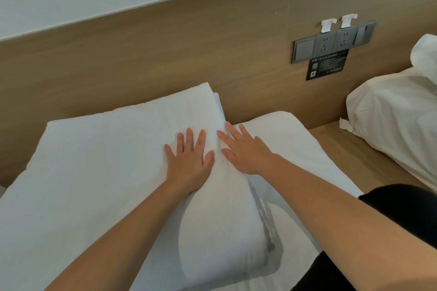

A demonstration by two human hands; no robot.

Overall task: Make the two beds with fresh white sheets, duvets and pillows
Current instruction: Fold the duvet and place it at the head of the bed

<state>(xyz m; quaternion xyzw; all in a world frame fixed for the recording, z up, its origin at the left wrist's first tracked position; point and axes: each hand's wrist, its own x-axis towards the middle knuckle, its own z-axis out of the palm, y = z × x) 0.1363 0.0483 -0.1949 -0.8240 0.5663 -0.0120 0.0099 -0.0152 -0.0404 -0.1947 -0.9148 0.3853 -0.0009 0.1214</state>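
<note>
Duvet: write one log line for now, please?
left hand: flat on folded duvet | right hand: flat on its edge | resting on: bed

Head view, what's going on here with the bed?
A person is making a bed. The left hand and the right hand press flat, fingers straight, on a folded white duvet that lies on the sheeted mattress by the wooden headboard. The duvet is not yet spread. A white pillow lies off to the right.
</note>
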